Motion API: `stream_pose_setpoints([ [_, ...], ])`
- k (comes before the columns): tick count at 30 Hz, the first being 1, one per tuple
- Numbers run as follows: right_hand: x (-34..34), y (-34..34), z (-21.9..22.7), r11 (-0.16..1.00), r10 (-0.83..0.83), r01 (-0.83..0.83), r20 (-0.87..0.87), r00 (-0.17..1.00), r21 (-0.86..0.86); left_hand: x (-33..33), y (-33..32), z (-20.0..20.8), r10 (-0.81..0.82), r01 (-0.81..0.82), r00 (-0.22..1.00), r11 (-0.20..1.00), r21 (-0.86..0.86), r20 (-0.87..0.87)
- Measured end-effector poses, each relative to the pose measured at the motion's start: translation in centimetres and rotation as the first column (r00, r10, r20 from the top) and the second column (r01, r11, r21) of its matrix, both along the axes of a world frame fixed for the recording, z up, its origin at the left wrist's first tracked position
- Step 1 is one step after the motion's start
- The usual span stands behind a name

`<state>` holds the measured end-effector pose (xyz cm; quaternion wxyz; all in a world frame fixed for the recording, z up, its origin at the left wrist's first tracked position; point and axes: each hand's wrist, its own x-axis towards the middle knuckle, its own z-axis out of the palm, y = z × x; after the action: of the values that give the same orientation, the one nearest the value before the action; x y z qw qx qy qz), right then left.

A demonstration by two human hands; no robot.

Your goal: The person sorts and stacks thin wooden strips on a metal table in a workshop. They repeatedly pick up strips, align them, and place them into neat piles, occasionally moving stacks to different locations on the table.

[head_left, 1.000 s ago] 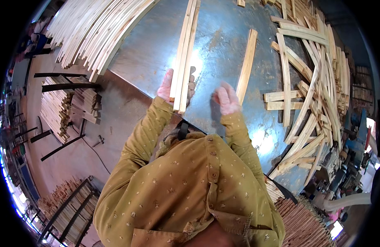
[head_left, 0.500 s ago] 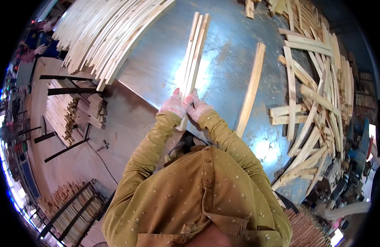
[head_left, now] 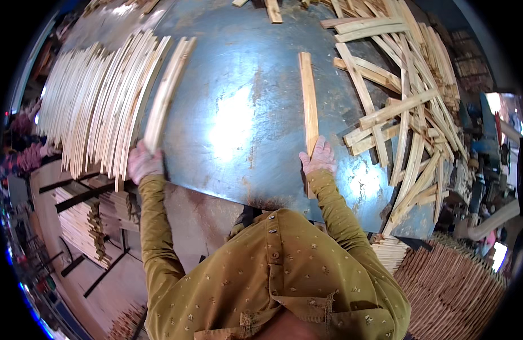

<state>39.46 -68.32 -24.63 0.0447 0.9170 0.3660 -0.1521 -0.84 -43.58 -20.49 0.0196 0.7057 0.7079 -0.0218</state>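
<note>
My left hand (head_left: pixel 145 163), in a pale glove, is closed round the near end of a few pale wooden strips (head_left: pixel 169 93) lying side by side at the left of the metal-topped table (head_left: pixel 216 164). A narrow gap parts them from a long row of similar strips (head_left: pixel 111 102) further left. On the right, my gloved right hand (head_left: pixel 319 157) grips the lower part of a single yellowish wooden strip (head_left: pixel 308 96), thumb on its left side and fingers over it. That strip lies flat, its near end showing below the hand.
A jumbled heap of loose strips (head_left: pixel 408 122) covers the table's right side. Stacked strips (head_left: pixel 83 221) sit on a black metal rack at lower left. A large pile (head_left: pixel 448 283) stands at lower right. Another person's sleeve (head_left: pixel 32 150) shows at far left.
My hands were together on the bundled strips at the middle. The left has carried them left, beside the row; the right has moved to the single strip. The view has shifted too.
</note>
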Motion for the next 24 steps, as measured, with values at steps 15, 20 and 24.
stream_pose_setpoints([
  [15,-3.2,-6.6,8.4,0.849,-0.051,0.464,-0.834,0.549,0.253,21.7,-11.0,-5.8,0.149,0.629,0.328,0.702,-0.333,0.933],
  [20,-4.9,-17.1,10.0,0.910,-0.096,0.180,-0.231,0.968,0.374,38.9,-22.0,1.0,0.764,0.801,-0.071,0.427,-0.420,0.642],
  [24,-2.9,-28.0,4.8,0.679,-0.415,0.358,-0.066,0.907,0.641,44.8,-30.1,8.7,0.327,0.987,-0.128,0.130,0.090,0.936],
])
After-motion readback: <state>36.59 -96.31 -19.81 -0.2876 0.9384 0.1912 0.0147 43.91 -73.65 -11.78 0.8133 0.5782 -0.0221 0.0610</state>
